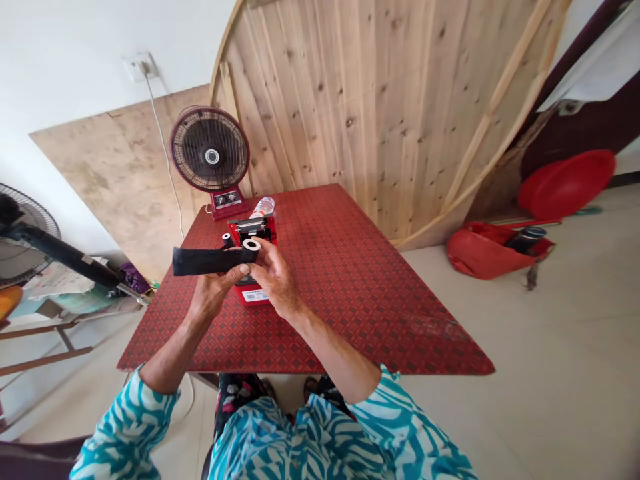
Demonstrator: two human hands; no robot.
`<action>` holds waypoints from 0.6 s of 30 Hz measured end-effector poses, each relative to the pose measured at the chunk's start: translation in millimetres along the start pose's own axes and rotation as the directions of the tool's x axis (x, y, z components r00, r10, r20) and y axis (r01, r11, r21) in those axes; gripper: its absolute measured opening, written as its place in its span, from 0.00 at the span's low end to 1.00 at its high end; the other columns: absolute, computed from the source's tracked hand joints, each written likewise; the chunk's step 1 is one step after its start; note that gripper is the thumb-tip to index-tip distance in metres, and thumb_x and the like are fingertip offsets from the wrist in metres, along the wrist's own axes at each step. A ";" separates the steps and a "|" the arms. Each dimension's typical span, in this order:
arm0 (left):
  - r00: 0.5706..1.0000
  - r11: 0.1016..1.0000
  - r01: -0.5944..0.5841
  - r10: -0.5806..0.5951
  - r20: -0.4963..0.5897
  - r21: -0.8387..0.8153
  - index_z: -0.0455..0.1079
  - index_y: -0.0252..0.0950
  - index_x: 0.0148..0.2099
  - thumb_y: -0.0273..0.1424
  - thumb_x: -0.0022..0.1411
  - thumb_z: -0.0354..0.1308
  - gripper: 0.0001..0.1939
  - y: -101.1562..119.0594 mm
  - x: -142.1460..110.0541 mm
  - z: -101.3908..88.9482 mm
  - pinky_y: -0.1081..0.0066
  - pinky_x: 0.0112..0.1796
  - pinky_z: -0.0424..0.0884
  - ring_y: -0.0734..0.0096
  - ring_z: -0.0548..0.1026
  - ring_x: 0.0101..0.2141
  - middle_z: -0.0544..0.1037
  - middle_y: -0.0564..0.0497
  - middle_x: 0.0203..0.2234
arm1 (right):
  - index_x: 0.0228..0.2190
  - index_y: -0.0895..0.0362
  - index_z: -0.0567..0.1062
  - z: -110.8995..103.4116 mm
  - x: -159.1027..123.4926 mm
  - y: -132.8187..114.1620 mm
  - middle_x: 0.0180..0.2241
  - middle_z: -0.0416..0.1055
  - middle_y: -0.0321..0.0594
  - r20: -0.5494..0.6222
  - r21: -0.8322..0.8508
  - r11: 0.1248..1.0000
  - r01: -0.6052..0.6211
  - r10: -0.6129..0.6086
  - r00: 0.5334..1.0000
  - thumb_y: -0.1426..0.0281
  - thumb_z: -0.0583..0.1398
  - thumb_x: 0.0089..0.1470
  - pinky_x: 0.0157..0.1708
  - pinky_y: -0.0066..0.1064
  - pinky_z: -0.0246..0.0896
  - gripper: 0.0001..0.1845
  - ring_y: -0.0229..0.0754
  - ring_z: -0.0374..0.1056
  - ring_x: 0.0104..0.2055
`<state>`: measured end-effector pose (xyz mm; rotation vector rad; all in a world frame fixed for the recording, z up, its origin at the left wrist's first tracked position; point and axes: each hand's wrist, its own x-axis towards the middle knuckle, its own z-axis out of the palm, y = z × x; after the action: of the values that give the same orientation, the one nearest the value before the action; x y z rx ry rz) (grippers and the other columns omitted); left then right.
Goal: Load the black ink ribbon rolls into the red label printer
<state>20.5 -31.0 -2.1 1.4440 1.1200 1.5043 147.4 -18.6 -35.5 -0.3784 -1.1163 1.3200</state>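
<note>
A roll of black ribbon (207,261) with a white core is held up above the table, a length of it stretched out to the left. My right hand (277,277) is closed around the roll's right end. My left hand (216,288) is closed on its lower edge, thumb pointing right, its other fingers partly hidden behind the ribbon. A smaller white-cored spool (227,238) shows just behind the ribbon. Beyond my hands stands a red and black machine (256,295), perhaps a label printer, with its top open and a white sticker on its front. My hands hide its middle.
The machine stands on a red patterned table (350,293). Behind it are a clear plastic bottle (264,205) and a dark red fan (211,157). A large round wooden board (360,113) leans against the wall. A standing fan (65,250) is at left, a red bag (475,252) on the floor at right.
</note>
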 end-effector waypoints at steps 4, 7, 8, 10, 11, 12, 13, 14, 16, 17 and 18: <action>1.000 1.000 0.026 -0.026 -0.010 -0.012 0.79 0.34 0.37 0.43 0.40 0.76 0.23 -5.9 5.7 -4.6 0.56 0.47 0.76 0.54 0.80 0.40 0.83 0.46 0.35 | 0.51 0.42 0.69 -6.3 2.3 3.9 0.52 0.76 0.35 0.101 -0.044 0.999 0.024 -0.020 0.995 0.62 0.64 0.52 0.62 0.52 0.66 0.24 0.47 0.72 0.56; 0.999 0.992 -0.044 0.043 0.012 0.122 0.78 0.34 0.35 0.42 0.42 0.75 0.21 -2.3 9.8 -8.0 0.58 0.46 0.76 0.54 0.80 0.41 0.83 0.46 0.33 | 0.52 0.42 0.68 -9.3 5.7 1.0 0.52 0.75 0.35 0.160 -0.077 0.995 0.056 -0.043 0.986 0.63 0.62 0.54 0.61 0.50 0.67 0.23 0.45 0.73 0.55; 0.998 0.984 -0.066 0.065 0.011 0.168 0.78 0.34 0.34 0.42 0.43 0.74 0.20 -0.2 11.7 -10.4 0.59 0.46 0.76 0.54 0.80 0.40 0.82 0.46 0.33 | 0.53 0.43 0.68 -12.3 7.9 -2.0 0.53 0.74 0.36 0.169 -0.109 0.992 0.065 -0.046 0.984 0.63 0.62 0.54 0.60 0.50 0.68 0.24 0.45 0.73 0.54; 0.993 0.965 -0.105 0.114 -0.024 0.242 0.77 0.34 0.34 0.43 0.44 0.73 0.20 3.5 17.5 -17.0 0.60 0.44 0.76 0.57 0.79 0.37 0.82 0.47 0.32 | 0.54 0.44 0.68 -24.3 14.0 -9.5 0.53 0.73 0.39 0.137 -0.211 0.973 0.089 -0.061 0.989 0.63 0.62 0.54 0.57 0.49 0.71 0.25 0.44 0.74 0.50; 0.989 0.954 -0.120 0.138 -0.045 0.274 0.77 0.35 0.34 0.44 0.45 0.72 0.20 4.3 21.5 -20.8 0.61 0.43 0.76 0.59 0.79 0.36 0.82 0.48 0.32 | 0.54 0.44 0.68 -33.3 17.5 -12.8 0.52 0.73 0.40 0.078 -0.280 0.954 0.105 -0.086 0.993 0.63 0.63 0.54 0.55 0.48 0.72 0.25 0.43 0.74 0.48; 0.987 0.942 -0.131 0.153 -0.049 0.309 0.77 0.35 0.34 0.44 0.46 0.72 0.19 4.3 26.1 -24.4 0.62 0.42 0.76 0.61 0.78 0.35 0.81 0.49 0.31 | 0.54 0.45 0.69 -44.0 20.9 -14.9 0.51 0.73 0.40 -0.010 -0.335 0.935 0.121 -0.132 0.991 0.62 0.62 0.54 0.55 0.47 0.71 0.25 0.42 0.74 0.47; 0.987 0.927 -0.136 0.156 -0.028 0.349 0.77 0.35 0.34 0.44 0.47 0.71 0.18 3.0 31.3 -27.4 0.63 0.41 0.75 0.62 0.78 0.35 0.81 0.49 0.31 | 0.54 0.45 0.69 -55.5 24.0 -15.1 0.50 0.73 0.40 -0.107 -0.374 0.918 0.130 -0.182 0.977 0.61 0.61 0.56 0.56 0.47 0.70 0.23 0.42 0.73 0.47; 0.990 0.908 -0.139 0.143 0.019 0.395 0.77 0.36 0.34 0.43 0.47 0.71 0.18 0.5 36.9 -29.4 0.64 0.40 0.75 0.62 0.77 0.34 0.81 0.49 0.31 | 0.53 0.46 0.69 -67.1 26.4 -13.0 0.49 0.73 0.40 -0.193 -0.402 0.905 0.136 -0.229 0.954 0.61 0.60 0.57 0.57 0.47 0.68 0.22 0.42 0.72 0.48; 0.986 0.867 -0.139 0.075 0.152 0.478 0.77 0.36 0.34 0.42 0.46 0.71 0.17 -8.0 48.6 -29.7 0.65 0.39 0.74 0.63 0.76 0.33 0.81 0.49 0.30 | 0.51 0.46 0.70 -87.7 28.3 -2.1 0.48 0.74 0.39 -0.314 -0.425 0.896 0.129 -0.279 0.907 0.59 0.60 0.57 0.57 0.47 0.68 0.20 0.42 0.72 0.47; 0.976 0.848 -0.143 0.035 0.215 0.510 0.77 0.36 0.34 0.42 0.46 0.71 0.17 -13.5 54.6 -28.1 0.65 0.38 0.74 0.63 0.76 0.32 0.80 0.49 0.29 | 0.50 0.46 0.71 -95.7 27.9 5.8 0.47 0.74 0.39 -0.340 -0.419 0.902 0.107 -0.265 0.903 0.59 0.60 0.56 0.55 0.46 0.68 0.20 0.41 0.72 0.45; 0.965 0.828 -0.149 0.002 0.263 0.541 0.78 0.36 0.34 0.42 0.46 0.71 0.17 -19.5 60.6 -25.6 0.66 0.36 0.73 0.63 0.76 0.31 0.80 0.50 0.28 | 0.49 0.46 0.71 -102.0 26.8 14.3 0.45 0.74 0.40 -0.366 -0.412 0.908 0.080 -0.245 0.898 0.59 0.59 0.56 0.54 0.45 0.69 0.19 0.41 0.72 0.43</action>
<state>-10.6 30.0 0.3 2.0323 1.4225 1.0300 218.0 45.3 -82.9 -0.7994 -1.0175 0.8076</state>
